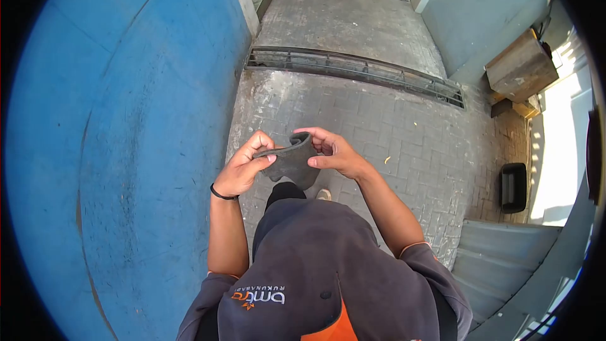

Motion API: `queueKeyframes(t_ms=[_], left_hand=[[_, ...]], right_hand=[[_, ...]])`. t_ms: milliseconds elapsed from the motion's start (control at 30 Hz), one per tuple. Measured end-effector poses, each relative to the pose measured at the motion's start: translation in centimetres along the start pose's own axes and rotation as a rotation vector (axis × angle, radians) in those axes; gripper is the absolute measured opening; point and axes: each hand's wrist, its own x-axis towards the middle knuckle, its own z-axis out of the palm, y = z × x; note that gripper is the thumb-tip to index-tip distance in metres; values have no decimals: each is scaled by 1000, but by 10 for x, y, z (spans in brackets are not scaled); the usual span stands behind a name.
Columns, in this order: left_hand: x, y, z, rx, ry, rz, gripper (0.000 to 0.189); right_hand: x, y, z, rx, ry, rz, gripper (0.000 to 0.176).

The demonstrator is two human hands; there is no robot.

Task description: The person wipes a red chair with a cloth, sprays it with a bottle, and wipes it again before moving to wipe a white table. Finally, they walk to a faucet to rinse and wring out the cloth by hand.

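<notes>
A dark grey, curled piece of cloth-like material [292, 165] hangs between my two hands, in front of my body. My left hand [243, 163] pinches its left edge between thumb and fingers, and a black band circles that wrist. At its right side, my right hand [332, 153] grips the folded upper edge with bent fingers, the thumb on the near side. The inside of the fold is mostly hidden.
A blue wall [145, 151] runs along the left. Across the paved floor [391, 145] lies a metal drain grate [353, 67]. On the right are a wooden box [522, 67], a black bin [512, 187] and a corrugated metal sheet [502, 262].
</notes>
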Motion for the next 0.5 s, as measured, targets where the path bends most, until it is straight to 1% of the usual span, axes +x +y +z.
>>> queueKeyframes(t_ms=[100,133,200,233,300,333,400,433,467,500], left_hand=[[95,-1,-46,-7,40,44,9],[128,-6,-62,-7,50,63,9],[197,-11,-92,-41,93,35,10],[233,-13,-110,-55,111,29,10],[308,-23,-153,75,131,116,10],[344,-21,-174,82,122,122,11],[422,-26,-221,89,91,135,10],[464,-22,-242,90,83,151,9],[499,-11,-258,92,74,120,11],[537,1,-276,150,47,111,11]], right_hand=[[87,-34,-62,79,5,-59,60],[118,-37,-87,45,15,-32,53],[180,-38,-140,-19,50,14,40],[208,-37,-166,-59,86,-6,36],[273,-45,-225,-157,157,-72,27],[303,-52,-251,-129,175,-79,23],[356,-72,-304,-498,189,-93,20],[386,-92,-328,-691,188,-100,19],[408,-116,-342,-795,208,-64,23],[434,-131,-362,-871,219,-85,23]])
